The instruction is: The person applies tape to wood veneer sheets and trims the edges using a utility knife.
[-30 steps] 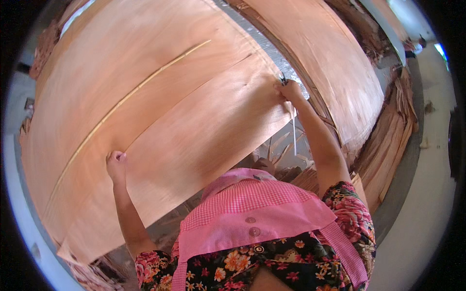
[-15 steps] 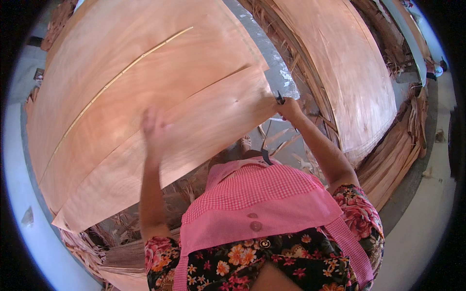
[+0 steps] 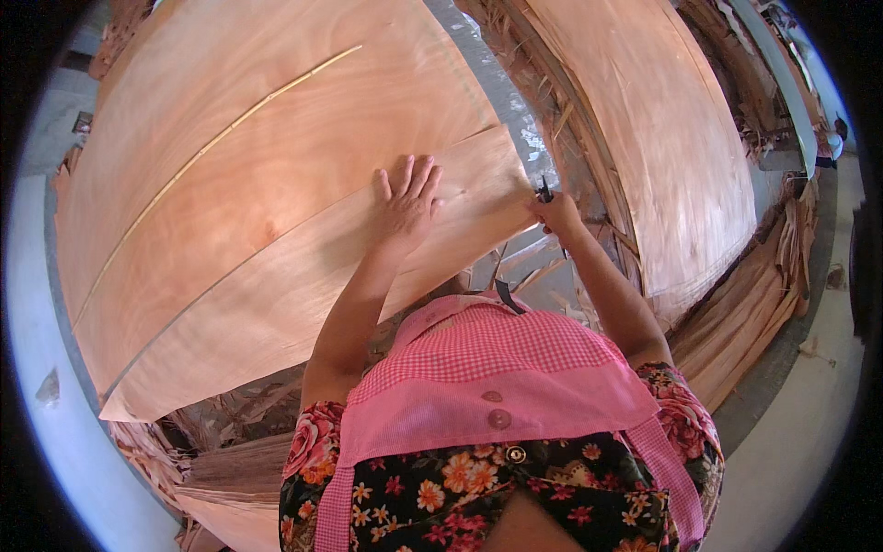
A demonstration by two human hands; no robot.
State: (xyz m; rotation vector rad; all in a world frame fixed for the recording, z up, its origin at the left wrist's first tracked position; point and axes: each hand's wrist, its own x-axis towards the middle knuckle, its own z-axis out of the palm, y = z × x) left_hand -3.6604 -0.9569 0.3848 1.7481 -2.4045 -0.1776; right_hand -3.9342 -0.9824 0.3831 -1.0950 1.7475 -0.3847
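A large sheet of wood veneer (image 3: 248, 193) covers the left and middle of the view. Along its near side lies a narrower veneer strip (image 3: 276, 313), whose far edge makes a long seam with the sheet. My left hand (image 3: 409, 207) rests palm down across that seam, fingers spread, holding nothing. At the strip's right end, my right hand (image 3: 558, 217) is closed around a small black tool (image 3: 544, 190). Its dark tip shows above the fist; its kind is hard to make out. The right fingers touch or nearly touch the strip's corner.
A thin light stick (image 3: 221, 138) lies across the big sheet. To the right stands another veneer stack (image 3: 662, 156), with torn veneer scraps (image 3: 736, 294) beside it. More scraps (image 3: 221, 419) lie at lower left. A person (image 3: 835, 143) is far off at right.
My left hand has swept right along the strip and now lies flat on it. The strip has shifted slightly and sits closer against the sheet. My right hand has moved slightly right and down.
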